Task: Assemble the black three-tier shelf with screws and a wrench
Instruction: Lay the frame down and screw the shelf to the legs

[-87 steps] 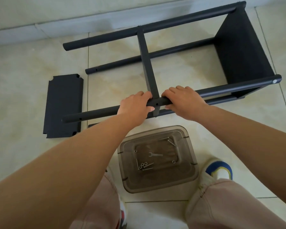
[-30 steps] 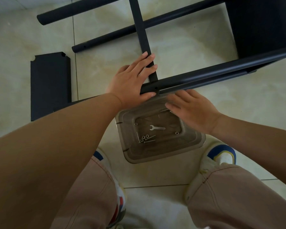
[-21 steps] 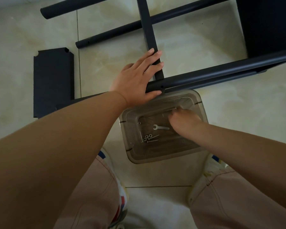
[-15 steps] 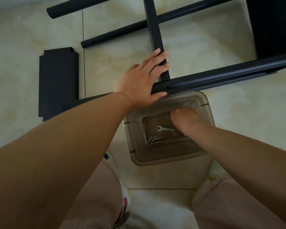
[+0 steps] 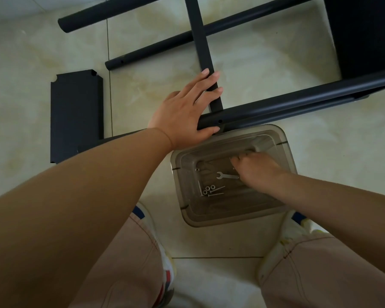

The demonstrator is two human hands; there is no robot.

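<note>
The black shelf frame lies on its side on the tiled floor. My left hand [image 5: 182,114] rests flat, fingers straight, on the near pole [image 5: 298,103] where the middle shelf panel [image 5: 200,41] meets it. My right hand [image 5: 258,170] is down inside a translucent box [image 5: 231,221], fingers curled at the box's far side; what they touch is hidden. A small silver wrench [image 5: 226,176] lies just left of that hand. Nuts [image 5: 209,188] and thin screws [image 5: 217,190] lie in the box bottom.
A loose black shelf panel [image 5: 76,112] lies flat at the left. Two far poles [image 5: 165,45] run across the top, and an end panel [image 5: 365,34] stands at the upper right. My knees and shoes [image 5: 165,252] flank the box.
My right hand left the pole and went down into the box, reaching its far side beside the wrench. My left hand shifted from gripping the pole to lying flat on the joint.
</note>
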